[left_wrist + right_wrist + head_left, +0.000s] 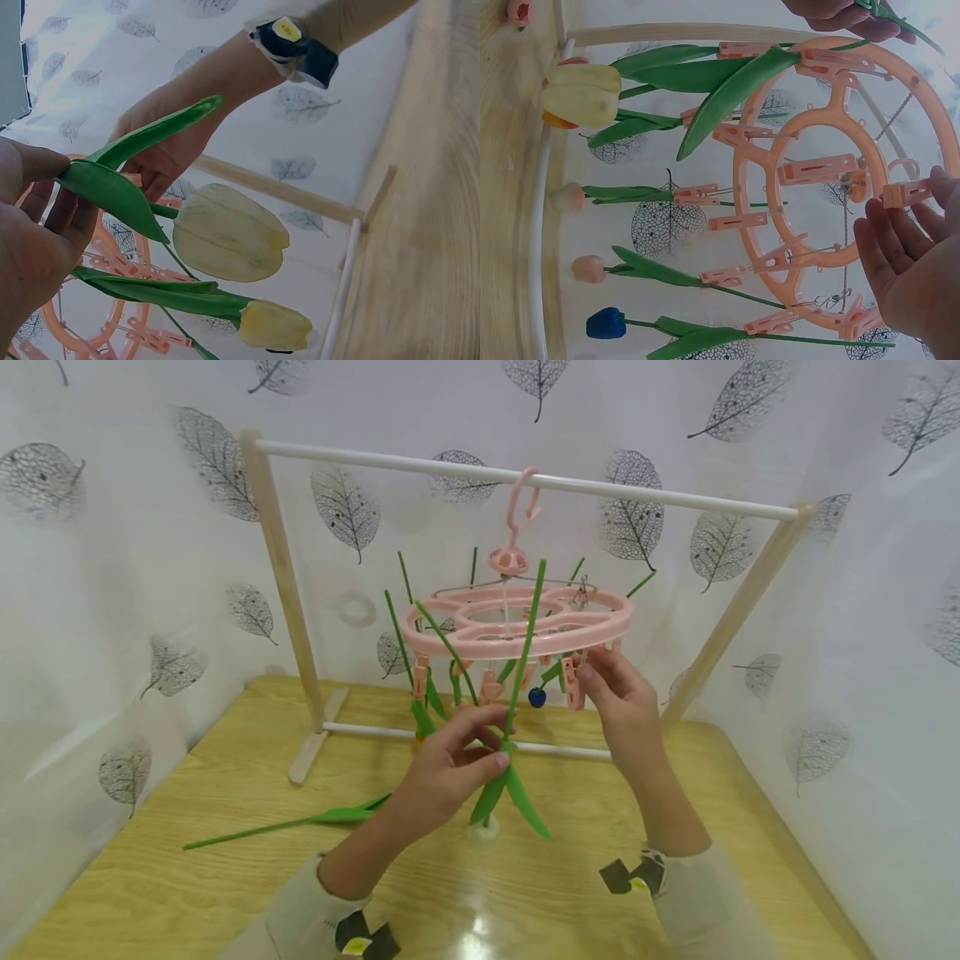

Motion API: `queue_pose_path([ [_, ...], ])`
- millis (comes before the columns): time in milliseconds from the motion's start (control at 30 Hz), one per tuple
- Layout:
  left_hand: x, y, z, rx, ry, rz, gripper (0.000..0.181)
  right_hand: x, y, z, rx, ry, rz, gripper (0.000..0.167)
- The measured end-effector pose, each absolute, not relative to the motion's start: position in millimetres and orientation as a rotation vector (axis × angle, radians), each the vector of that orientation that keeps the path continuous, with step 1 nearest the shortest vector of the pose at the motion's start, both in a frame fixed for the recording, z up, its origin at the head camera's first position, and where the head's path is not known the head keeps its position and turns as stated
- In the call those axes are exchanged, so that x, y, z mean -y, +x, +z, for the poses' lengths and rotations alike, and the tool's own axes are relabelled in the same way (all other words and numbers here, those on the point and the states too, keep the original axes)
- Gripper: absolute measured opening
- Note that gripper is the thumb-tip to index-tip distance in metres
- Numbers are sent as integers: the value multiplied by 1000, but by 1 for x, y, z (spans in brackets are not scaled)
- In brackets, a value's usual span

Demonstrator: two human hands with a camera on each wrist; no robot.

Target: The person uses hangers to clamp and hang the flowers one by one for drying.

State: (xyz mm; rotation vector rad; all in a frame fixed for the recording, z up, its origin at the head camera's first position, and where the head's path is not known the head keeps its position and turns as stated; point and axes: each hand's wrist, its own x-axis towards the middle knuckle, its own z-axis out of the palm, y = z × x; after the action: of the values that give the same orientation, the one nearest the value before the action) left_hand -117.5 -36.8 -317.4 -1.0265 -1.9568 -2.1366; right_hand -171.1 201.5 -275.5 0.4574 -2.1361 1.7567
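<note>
My left hand (438,772) pinches an artificial tulip by its green stem and leaves (527,806). Its stem points up past the hanger's ring, and its pale cream bloom (231,234) hangs downward. With the right hand (628,714) I hold a pink clothespin (906,193) between thumb and fingers, at the right front of a round pink clip hanger (517,649). Several tulips hang upside down from other clips, among them a blue one (606,322), a pink one (589,268) and a yellow one with red-orange (581,93).
The hanger hooks over the white top rod (405,462) of a wooden-sided rack (281,577). Another tulip (300,822) lies on the wood-grain table (187,910), left of my left hand. Behind hangs a white leaf-print curtain (180,560).
</note>
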Motion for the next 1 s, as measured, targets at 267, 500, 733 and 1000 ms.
queue_pose_path([
  [267, 36, -117, -317, 1980, -1006, -2120, 47, -201, -167, -281, 2063, 471, 1800, 45],
  [500, 35, -117, -318, 1978, -994, -2088, 46, -197, -157, -284, 1961, 509, 1898, 41],
  [733, 35, -118, -318, 2015, -937, -2064, 46, -187, -148, -283, 1877, 527, 2042, 40],
  [1000, 34, -120, -319, 1975, -929, -2079, 47, -174, -142, -284, 1750, 552, 2198, 33],
])
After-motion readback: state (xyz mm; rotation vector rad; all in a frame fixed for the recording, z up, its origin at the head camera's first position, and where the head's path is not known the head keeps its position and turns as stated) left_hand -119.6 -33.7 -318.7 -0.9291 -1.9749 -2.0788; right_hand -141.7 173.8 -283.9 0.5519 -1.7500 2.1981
